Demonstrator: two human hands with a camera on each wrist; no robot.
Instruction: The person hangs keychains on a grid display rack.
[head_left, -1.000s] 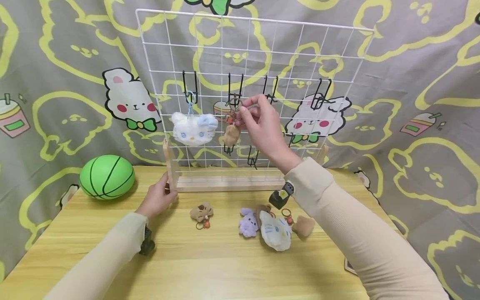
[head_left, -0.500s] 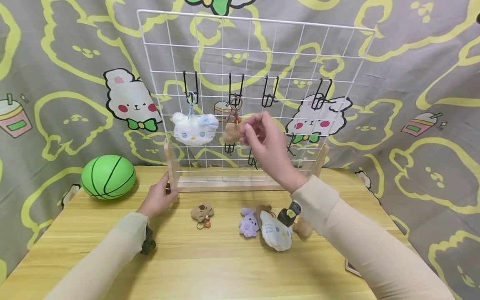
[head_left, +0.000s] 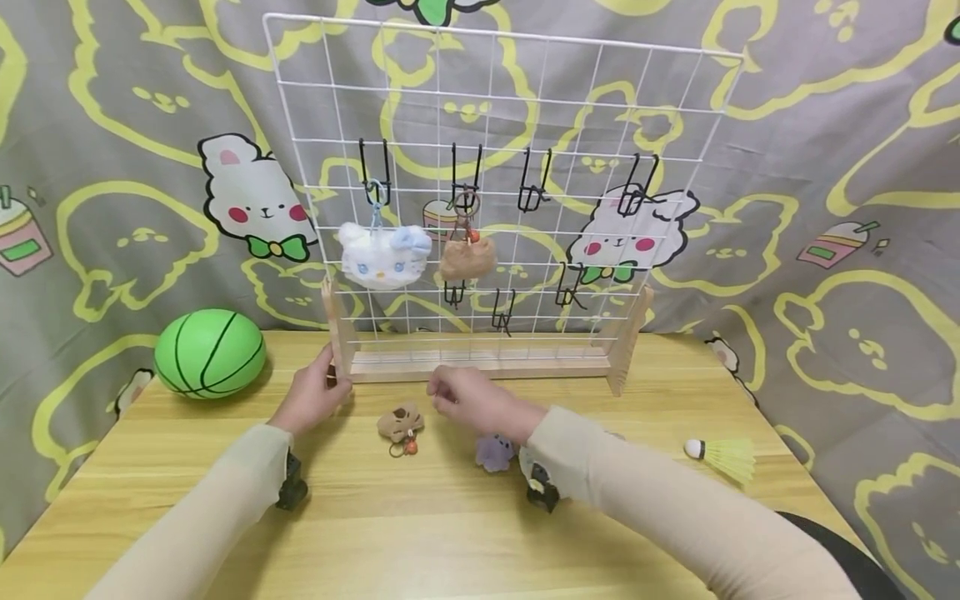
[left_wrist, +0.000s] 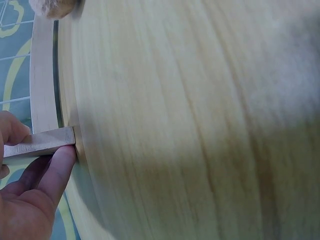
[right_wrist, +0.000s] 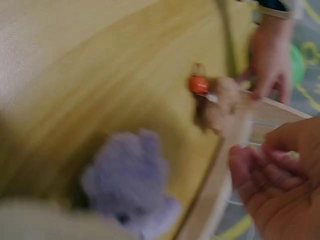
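Note:
My left hand point(head_left: 309, 396) grips the wooden foot point(left_wrist: 47, 141) at the left end of a white wire grid rack point(head_left: 480, 362), thumb and fingers on either side. My right hand point(head_left: 476, 402) hovers over the table before the rack's base, fingers loosely bent, nothing between them. Just left of it lies a brown plush keychain point(head_left: 400, 422) with a ring and red bell. Below it sits a purple plush point(head_left: 494, 452); the forearm hides most of a white plush there. On black hooks hang a white cat plush point(head_left: 384, 257) with a blue bow and a brown plush keychain point(head_left: 468, 258).
Several other black hooks point(head_left: 532, 196) on the grid carry nothing. A green ball point(head_left: 210, 353) stands at the table's left rear. A yellow shuttlecock point(head_left: 723, 457) lies at the right. A patterned curtain point(head_left: 847, 150) covers the back and sides.
My right hand has let go of the brown plush keychain, which now hangs from the second hook, and has come down toward the table. My left hand keeps its grip on the rack foot.

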